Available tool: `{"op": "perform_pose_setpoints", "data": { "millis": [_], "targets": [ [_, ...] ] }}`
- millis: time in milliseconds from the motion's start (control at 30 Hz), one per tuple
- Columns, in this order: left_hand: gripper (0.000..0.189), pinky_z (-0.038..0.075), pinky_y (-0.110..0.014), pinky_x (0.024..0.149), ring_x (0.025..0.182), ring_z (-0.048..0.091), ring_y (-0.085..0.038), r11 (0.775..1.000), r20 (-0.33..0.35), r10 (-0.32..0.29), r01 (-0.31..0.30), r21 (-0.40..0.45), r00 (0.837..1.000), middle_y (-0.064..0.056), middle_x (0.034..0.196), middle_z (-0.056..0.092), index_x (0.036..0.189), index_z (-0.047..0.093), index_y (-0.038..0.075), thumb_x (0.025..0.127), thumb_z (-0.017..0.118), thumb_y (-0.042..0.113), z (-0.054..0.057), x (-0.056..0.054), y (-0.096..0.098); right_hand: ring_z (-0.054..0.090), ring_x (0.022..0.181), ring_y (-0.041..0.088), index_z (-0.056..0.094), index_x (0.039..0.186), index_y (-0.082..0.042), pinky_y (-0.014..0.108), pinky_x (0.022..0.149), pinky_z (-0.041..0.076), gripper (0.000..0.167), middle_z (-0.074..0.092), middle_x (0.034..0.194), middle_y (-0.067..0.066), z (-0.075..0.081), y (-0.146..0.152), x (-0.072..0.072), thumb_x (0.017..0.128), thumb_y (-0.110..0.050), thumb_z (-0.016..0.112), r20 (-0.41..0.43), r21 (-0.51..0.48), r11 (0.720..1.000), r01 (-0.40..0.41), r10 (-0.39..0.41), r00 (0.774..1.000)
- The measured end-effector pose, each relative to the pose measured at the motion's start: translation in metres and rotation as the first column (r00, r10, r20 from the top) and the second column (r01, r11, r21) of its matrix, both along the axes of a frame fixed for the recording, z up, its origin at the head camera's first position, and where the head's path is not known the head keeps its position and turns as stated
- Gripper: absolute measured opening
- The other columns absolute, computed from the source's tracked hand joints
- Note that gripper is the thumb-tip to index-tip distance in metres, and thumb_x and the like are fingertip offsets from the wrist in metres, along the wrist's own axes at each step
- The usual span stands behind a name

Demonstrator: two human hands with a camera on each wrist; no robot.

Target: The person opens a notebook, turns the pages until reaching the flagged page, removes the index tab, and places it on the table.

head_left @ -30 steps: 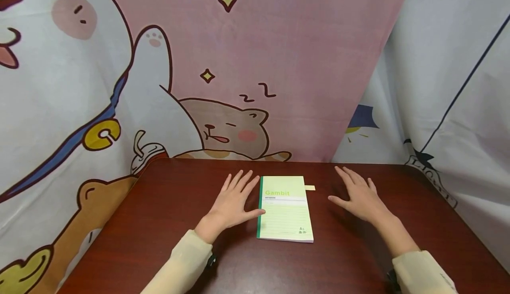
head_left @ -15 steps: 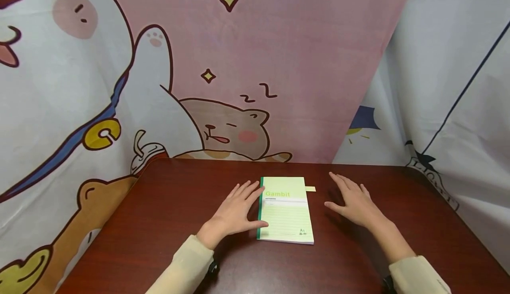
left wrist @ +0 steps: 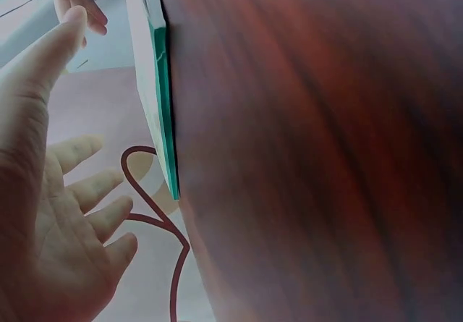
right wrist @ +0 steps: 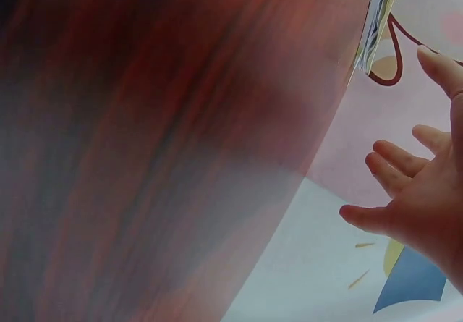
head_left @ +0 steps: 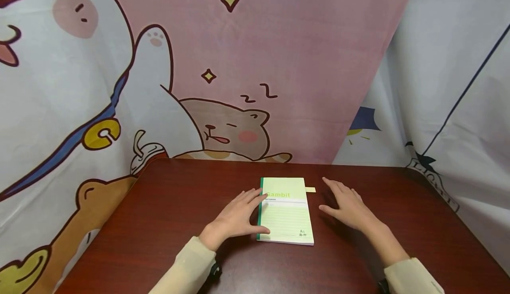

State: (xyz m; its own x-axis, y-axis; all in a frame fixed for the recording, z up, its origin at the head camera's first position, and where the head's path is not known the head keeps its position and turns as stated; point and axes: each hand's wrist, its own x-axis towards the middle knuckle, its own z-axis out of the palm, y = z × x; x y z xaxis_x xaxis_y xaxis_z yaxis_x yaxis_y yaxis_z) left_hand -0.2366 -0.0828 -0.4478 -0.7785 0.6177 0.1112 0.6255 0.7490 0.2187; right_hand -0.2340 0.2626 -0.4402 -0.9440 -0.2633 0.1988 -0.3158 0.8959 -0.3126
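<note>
Head view: pale yellow-green paper notebook with green spine (head_left: 287, 218) flat on dark reddish-brown wooden desk (head_left: 151, 241), pale yellow tab (head_left: 311, 190) jutting right. Left hand (head_left: 237, 218) spread above spine side; right hand (head_left: 349, 207) spread, beside notebook.

Left wrist view: thumb apart from notebook.

Right wrist view: fingers parted, holding nothing.

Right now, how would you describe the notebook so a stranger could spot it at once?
Find the dark red-brown table before the cartoon backdrop. On it lies the pale yellow-green notebook, left hand at its left edge, right hand off its right side. Its green spine strip, light green title and small pale tab jutting out set it apart.
</note>
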Motion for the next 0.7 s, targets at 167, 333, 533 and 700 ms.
{"op": "perform_pose_setpoints", "data": {
  "millis": [167, 333, 533, 700],
  "targets": [
    [0.096, 0.031, -0.046, 0.121, 0.149, 0.034, -0.028, 1.0, 0.061, 0.011, -0.013, 0.025, 0.998, -0.008, 0.161, 0.034, 0.154, 0.038, 0.019, 0.078, 0.073, 0.066, -0.002, 0.0, 0.0, 0.044, 0.134, 0.048, 0.038, 0.151, -0.004, 0.072, 0.106, 0.034, 0.077, 0.045, 0.148, 0.027, -0.002, -0.007, 0.001, 0.09, -0.037, 0.072, 0.005, -0.031, 0.999, -0.037, 0.038, 0.999],
    [0.096, 0.038, -0.049, 0.116, 0.146, 0.038, -0.029, 0.997, 0.134, 0.021, -0.03, 0.067, 0.991, -0.007, 0.161, 0.035, 0.153, 0.039, 0.019, 0.077, 0.076, 0.063, -0.004, -0.002, 0.0, 0.043, 0.135, 0.047, 0.041, 0.149, -0.001, 0.065, 0.105, 0.04, 0.075, 0.043, 0.149, 0.027, -0.003, -0.014, 0.001, 0.091, -0.039, 0.071, 0.053, -0.073, 0.996, -0.056, 0.06, 0.997],
    [0.096, 0.04, -0.047, 0.114, 0.145, 0.04, -0.026, 0.994, 0.209, 0.041, -0.06, 0.086, 0.977, -0.004, 0.16, 0.037, 0.154, 0.039, 0.018, 0.077, 0.077, 0.061, -0.005, -0.004, -0.003, 0.043, 0.138, 0.045, 0.04, 0.149, 0.002, 0.062, 0.108, 0.039, 0.074, 0.045, 0.15, 0.026, -0.006, -0.02, -0.002, 0.093, -0.038, 0.069, 0.109, -0.112, 0.99, -0.089, 0.102, 0.989],
    [0.096, 0.041, -0.046, 0.114, 0.144, 0.042, -0.024, 0.993, 0.243, 0.053, -0.076, 0.088, 0.968, -0.004, 0.158, 0.041, 0.153, 0.039, 0.017, 0.076, 0.079, 0.06, -0.007, -0.006, -0.004, 0.042, 0.14, 0.045, 0.039, 0.15, 0.002, 0.062, 0.11, 0.037, 0.075, 0.044, 0.151, 0.025, -0.007, -0.023, -0.003, 0.094, -0.039, 0.068, 0.147, -0.15, 0.982, -0.112, 0.134, 0.98]
  ]
}}
